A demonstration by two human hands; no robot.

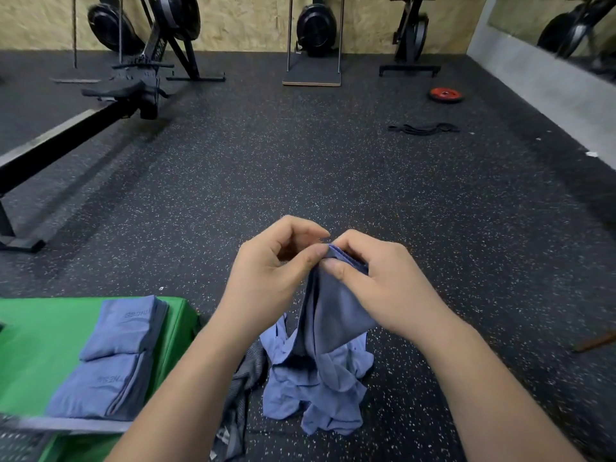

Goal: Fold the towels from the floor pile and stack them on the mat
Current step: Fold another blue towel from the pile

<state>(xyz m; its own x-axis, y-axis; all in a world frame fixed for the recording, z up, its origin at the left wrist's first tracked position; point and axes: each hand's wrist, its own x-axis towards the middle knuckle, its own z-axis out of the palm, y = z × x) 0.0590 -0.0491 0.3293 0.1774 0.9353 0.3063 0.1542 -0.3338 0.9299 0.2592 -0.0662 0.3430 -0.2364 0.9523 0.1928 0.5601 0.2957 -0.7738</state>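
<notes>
The left hand [266, 275] and right hand [376, 281] both pinch the top edge of a blue towel [333, 315]; it hangs onto the floor pile [316, 395]; folded towels [123, 331] lie on the green mat [43, 328], near left; the step looks like finding corners; next, the hands must part along the hem.

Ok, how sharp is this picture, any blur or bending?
Head view: the left hand, right hand and the blue towel they pinch are fairly sharp; the rowing machine and the picture's lower left corner are motion-blurred; the wide angle bends the edges; light is even, no glare.
</notes>
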